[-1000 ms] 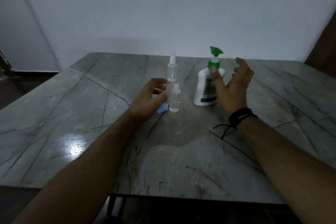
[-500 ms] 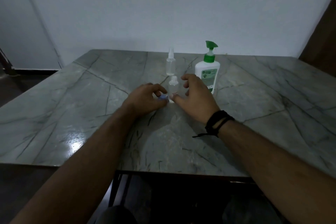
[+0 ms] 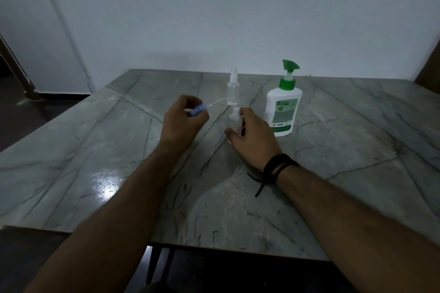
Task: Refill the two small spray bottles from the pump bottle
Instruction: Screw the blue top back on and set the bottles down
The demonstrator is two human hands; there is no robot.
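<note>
A white pump bottle (image 3: 283, 112) with a green pump stands upright at the middle right of the marble table (image 3: 357, 150). To its left stands a tall clear spray bottle (image 3: 232, 89) with its sprayer on. In front of that one, my right hand (image 3: 252, 137) grips a shorter clear spray bottle (image 3: 235, 118) that stands on the table with its neck bare. My left hand (image 3: 182, 123) is lifted a little and pinches a small blue spray cap (image 3: 198, 110), whose thin dip tube trails toward the bottles.
A white wall rises just behind the table's far edge. A door frame and dark floor lie at the left. The table's near edge runs across the bottom of the view, with dark space under it.
My right hand left the pump bottle and closed round the short spray bottle. My left hand lifted the blue cap off and away to the left.
</note>
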